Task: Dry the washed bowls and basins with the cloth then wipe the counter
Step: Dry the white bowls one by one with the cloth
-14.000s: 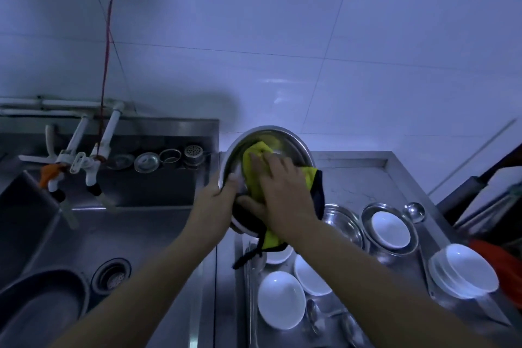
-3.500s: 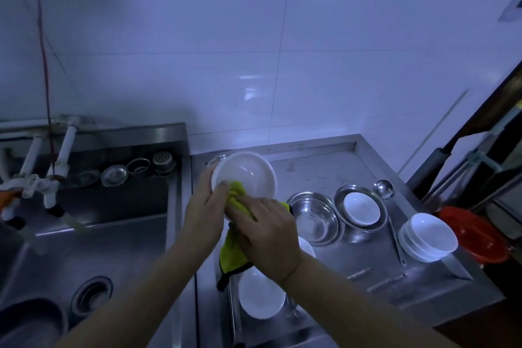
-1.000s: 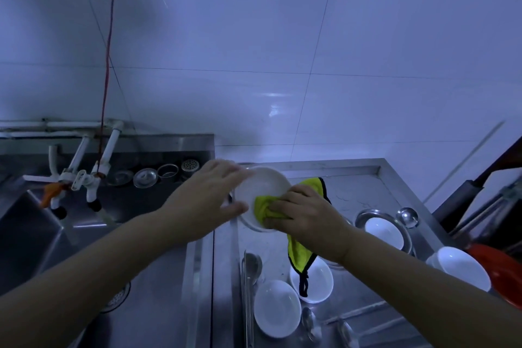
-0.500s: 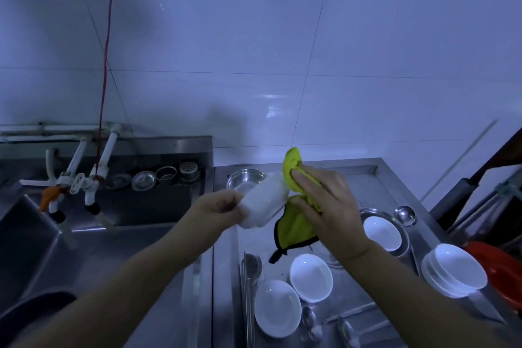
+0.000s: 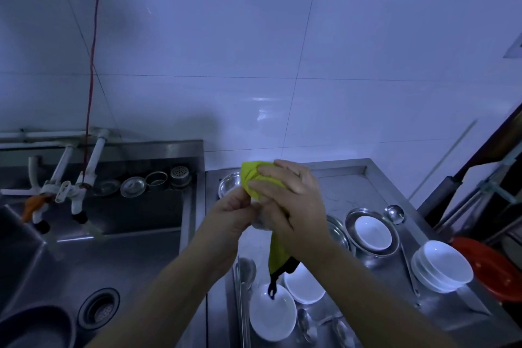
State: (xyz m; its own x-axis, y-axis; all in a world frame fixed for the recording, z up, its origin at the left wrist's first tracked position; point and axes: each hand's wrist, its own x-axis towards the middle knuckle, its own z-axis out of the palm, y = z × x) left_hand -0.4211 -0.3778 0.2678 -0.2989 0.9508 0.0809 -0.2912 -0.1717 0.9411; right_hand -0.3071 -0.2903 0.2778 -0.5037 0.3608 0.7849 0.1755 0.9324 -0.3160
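While held up over the counter (image 5: 353,186) near its back left corner, bowl (image 5: 259,222) mostly buried under both hands, so honestly can't see how firm the grip is. Left hand (image 5: 230,213) curled around its near side, right hand (image 5: 293,203) pressing the yellow cloth (image 5: 255,178) against it with fingers bent over the wad. Biggest worry: wet, slick bowl twisting out and dropping onto the two white bowls (image 5: 272,312) lying at the counter's front left edge. Smaller one: dangling cloth tail (image 5: 278,260) hanging right above those bowls, could easily snag or drag one.
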